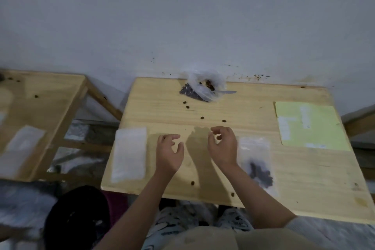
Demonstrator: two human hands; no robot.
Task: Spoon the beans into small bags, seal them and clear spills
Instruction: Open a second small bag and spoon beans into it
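A big clear plastic bag of dark beans [203,88] lies open at the far edge of the wooden table [304,178], with a spoon [227,92] sticking out to its right. Several loose beans [202,117] are scattered across the tabletop. A stack of empty small bags [129,154] lies at the left. A small clear bag holding beans [257,166] lies flat at the right. My left hand [169,153] and my right hand [223,146] hover over the middle of the table, fingers loosely curled, holding nothing.
A yellow-green sheet [310,126] lies at the table's far right. A second wooden table [40,107] stands to the left with more clear bags [22,144] on it. A grey wall rises right behind both tables.
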